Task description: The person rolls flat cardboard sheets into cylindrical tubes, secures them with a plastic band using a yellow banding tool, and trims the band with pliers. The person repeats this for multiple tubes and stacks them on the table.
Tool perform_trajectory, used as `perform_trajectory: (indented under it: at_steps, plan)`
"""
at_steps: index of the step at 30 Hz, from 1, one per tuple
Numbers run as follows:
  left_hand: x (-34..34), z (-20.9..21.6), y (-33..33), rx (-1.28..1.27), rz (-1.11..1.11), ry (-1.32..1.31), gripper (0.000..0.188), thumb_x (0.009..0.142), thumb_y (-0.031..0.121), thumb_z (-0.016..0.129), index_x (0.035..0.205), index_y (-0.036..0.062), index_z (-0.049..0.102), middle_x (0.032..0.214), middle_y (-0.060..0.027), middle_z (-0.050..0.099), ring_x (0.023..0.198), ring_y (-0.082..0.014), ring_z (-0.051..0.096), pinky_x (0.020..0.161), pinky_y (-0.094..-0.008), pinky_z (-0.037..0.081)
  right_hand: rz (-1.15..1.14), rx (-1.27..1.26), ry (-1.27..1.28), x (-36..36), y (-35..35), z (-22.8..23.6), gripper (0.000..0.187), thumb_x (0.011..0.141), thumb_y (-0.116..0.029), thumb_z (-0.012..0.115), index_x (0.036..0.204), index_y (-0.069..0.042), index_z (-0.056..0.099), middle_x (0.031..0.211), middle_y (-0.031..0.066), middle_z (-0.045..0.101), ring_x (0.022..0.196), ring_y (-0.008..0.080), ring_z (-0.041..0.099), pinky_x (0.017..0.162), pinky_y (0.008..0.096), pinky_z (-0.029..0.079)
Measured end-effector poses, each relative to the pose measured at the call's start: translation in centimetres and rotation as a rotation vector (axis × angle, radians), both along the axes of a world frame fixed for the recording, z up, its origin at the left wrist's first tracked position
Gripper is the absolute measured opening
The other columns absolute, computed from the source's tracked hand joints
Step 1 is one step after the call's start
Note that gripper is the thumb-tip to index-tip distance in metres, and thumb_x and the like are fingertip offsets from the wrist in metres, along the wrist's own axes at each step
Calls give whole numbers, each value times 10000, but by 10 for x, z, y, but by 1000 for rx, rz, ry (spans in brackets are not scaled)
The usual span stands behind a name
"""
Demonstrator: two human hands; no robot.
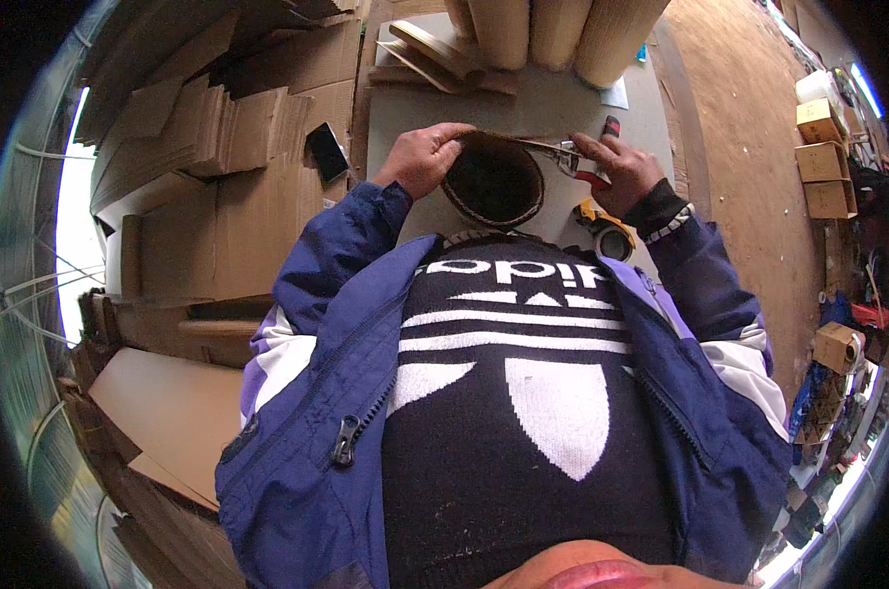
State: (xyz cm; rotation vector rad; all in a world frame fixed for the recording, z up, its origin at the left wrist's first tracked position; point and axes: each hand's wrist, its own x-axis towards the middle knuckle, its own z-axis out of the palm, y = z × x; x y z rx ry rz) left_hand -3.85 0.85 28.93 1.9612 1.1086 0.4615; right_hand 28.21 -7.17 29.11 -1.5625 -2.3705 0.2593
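Observation:
In front of my chest a round, open-topped brown cardboard tube (535,187) stands on the grey tabletop, its inside dark. My left hand (427,157) pinches the far left part of its rim, where a strip of cardboard (503,137) stretches across toward the right. In my right hand (619,172) is a red-handled plier-like tool (592,179) with metal jaws. Those jaws are at the right end of the strip; whether they bite into it cannot be made out. Below my right hand lies a yellow-and-black object with a round ring (606,228), perhaps a tape dispenser.
Several tall cardboard tubes (557,34) stand at the table's far side, beside folded cardboard pieces (430,54). A black phone (326,152) lies at the left, near stacked flat cardboard (218,221). Small boxes (823,162) line the far right, past a brown floor (749,147).

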Motion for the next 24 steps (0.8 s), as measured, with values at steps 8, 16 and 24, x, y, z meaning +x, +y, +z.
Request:
perform_trajectory:
  at_steps: [8, 16, 24]
  plan:
    - [-5, -14, -49, 37, 220, -58, 448, 902, 204, 569, 1308, 17, 542, 1211, -233, 631, 1119, -368, 624, 958, -407, 490, -66, -43, -66, -12, -15, 10, 697, 698, -107, 723, 1355, -193, 507, 987, 115, 587, 880, 333, 621, 709, 444, 544]
    - [-2, 0, -22, 20, 52, 22, 388, 884, 62, 481, 1241, 44, 631, 1175, -144, 683, 1072, -214, 654, 944, -321, 493, -87, -18, -67, -14, -14, 4, 679, 725, -153, 729, 1359, -203, 494, 955, 107, 599, 849, 326, 639, 689, 436, 548]
    - [-12, -20, -21, 20, 229, -38, 360, 874, 41, 482, 1194, 32, 646, 1117, -115, 703, 1037, -184, 658, 940, -303, 496, -79, -32, -61, 3, -24, -13, 661, 722, -171, 751, 1337, -189, 512, 949, 114, 594, 833, 336, 630, 708, 445, 532]
